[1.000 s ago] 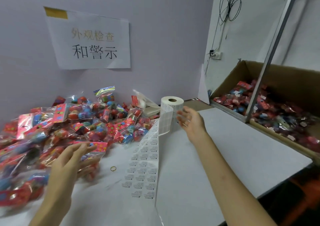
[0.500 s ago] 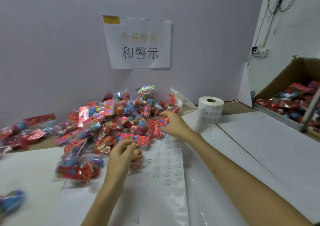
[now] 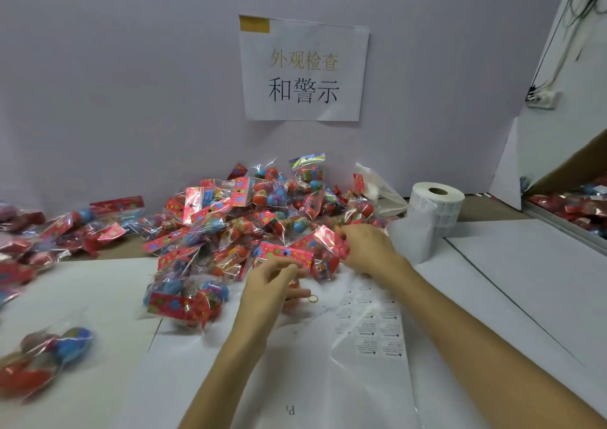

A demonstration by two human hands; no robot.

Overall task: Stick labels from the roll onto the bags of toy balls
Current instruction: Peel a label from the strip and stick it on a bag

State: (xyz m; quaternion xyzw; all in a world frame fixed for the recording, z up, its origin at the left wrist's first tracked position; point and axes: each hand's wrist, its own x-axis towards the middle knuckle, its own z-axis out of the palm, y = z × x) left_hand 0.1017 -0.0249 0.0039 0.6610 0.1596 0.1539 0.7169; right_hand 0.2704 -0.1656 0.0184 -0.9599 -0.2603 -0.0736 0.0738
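A heap of clear bags of toy balls with red flowered header cards lies against the wall. My right hand grips one bag at the heap's front edge by its red header. My left hand has its fingers curled at the lower edge of a bag with a pink flowered header; whether it holds that bag I cannot tell. The white label roll stands upright to the right. Its strip of printed labels runs toward me across the table under my right forearm.
A small gold ring lies on the white table by my left fingers. More bags lie at the left. A cardboard box of bags stands at the right edge. A paper sign hangs on the wall.
My right hand left the label roll and moved left onto the heap, taking a bag by its header. My left hand rose to the bags. The view swung left.
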